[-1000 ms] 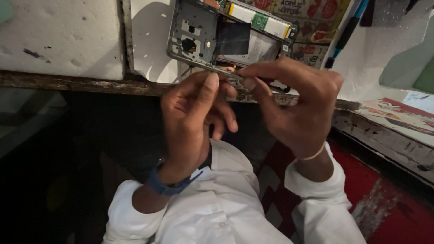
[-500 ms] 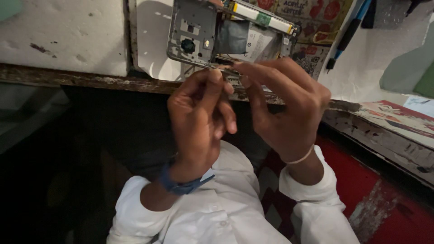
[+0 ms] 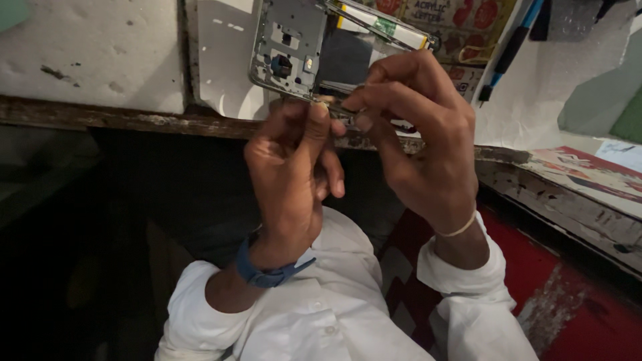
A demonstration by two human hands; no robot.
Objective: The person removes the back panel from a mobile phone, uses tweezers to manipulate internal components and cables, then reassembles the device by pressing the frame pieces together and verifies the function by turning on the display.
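Both hands hold an opened phone frame (image 3: 304, 50) up over the far edge of the desk (image 3: 120, 119). The left hand (image 3: 291, 177) pinches its near edge, and the right hand (image 3: 418, 144) pinches a thin tool or part there. The back is already off, the battery (image 3: 378, 20) exposed; the frame's inner parts seem still in place.

Phone frame (image 3: 294, 50) above worktable edge (image 3: 134, 120)

Opened grey phone frame (image 3: 301, 50), innards exposed, tilted, lower edge pinched between fingertips.
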